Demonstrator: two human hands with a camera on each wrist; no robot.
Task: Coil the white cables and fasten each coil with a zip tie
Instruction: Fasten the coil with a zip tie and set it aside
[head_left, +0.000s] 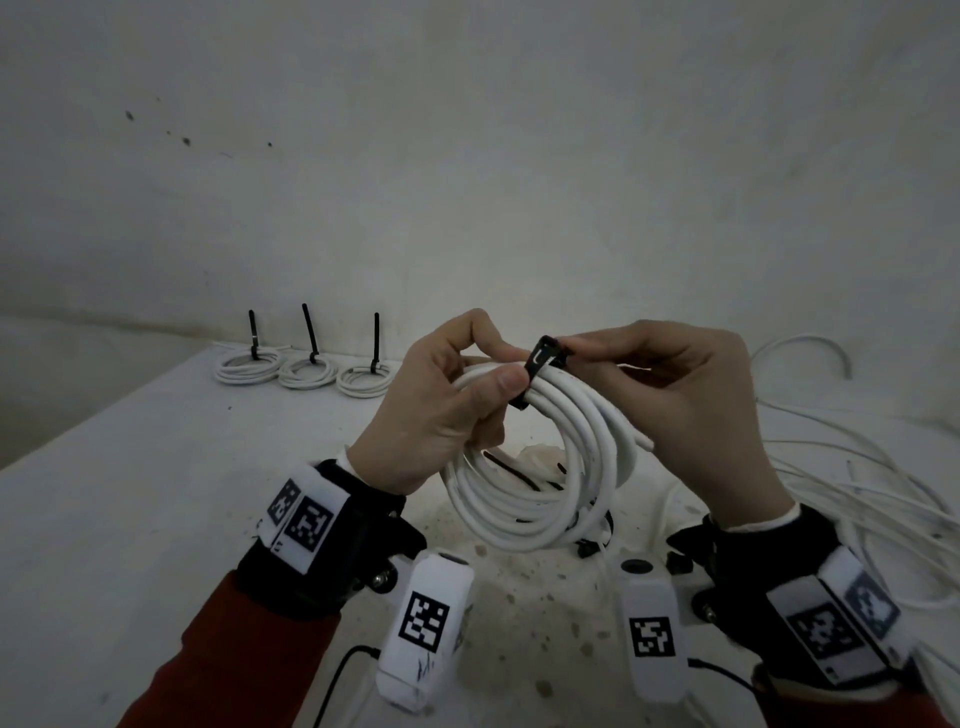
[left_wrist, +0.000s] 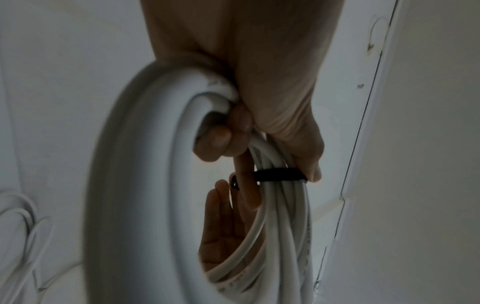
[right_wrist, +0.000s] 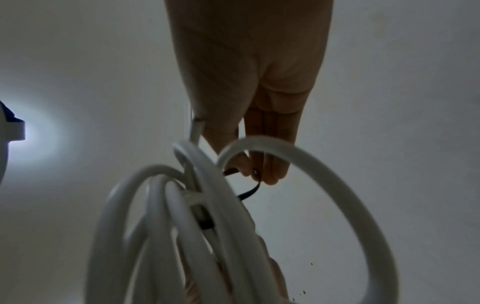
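Two hands hold one white cable coil upright above the near middle of the pale table. Left hand: fingers curled through and around the coil's upper left arc, thumb pressed on the black zip tie where the strap crosses the strands. In the left wrist view the strap runs as a dark band across the bundled strands, the left thumb tip at one end of it. Right hand: thumb and fingertips pinch the tie's head end at the top of the coil; the remaining fingers are curled — what else they touch cannot be told. In the right wrist view the fingertips grip a short dark strip of the tie just beside the nearest loops.

Three finished coils lie in a row at the far left of the table, just beside one another, each bound by a black tie whose tail stands upright. Loose white cable spreads over the right side, uncoiled. Spare black ties lie on the table below the held coil, seen through its opening. Both wrists carry black straps with white marker-printed camera housings; red sleeves cover the forearms — a pale wall stands behind.
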